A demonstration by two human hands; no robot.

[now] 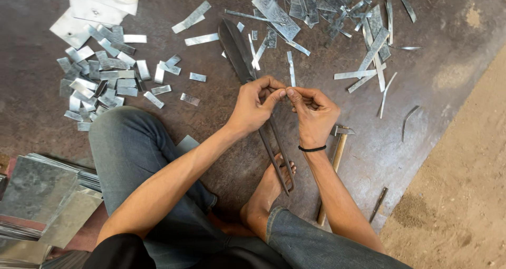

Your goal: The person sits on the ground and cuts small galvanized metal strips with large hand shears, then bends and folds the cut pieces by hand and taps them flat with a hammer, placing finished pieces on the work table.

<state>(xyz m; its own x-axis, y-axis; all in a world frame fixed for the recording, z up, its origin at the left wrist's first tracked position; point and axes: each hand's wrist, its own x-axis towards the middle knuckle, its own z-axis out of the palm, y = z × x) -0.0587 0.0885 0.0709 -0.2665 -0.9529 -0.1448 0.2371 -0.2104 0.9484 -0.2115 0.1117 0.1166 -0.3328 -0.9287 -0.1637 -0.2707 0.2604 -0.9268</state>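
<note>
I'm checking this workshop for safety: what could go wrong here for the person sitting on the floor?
The bare left hand and right hand pinch a small metal piece; its edges could cut fingers. The bare foot rests on the handles of the big shears, so a slip might pinch toes. Loose metal strips nearby could cut skin.

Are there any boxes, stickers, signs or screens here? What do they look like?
None in view. Only bare grey metal strips, stacked metal sheets, big metal shears and a wooden-handled hammer lie on the dark floor around the left hand and right hand.
</note>
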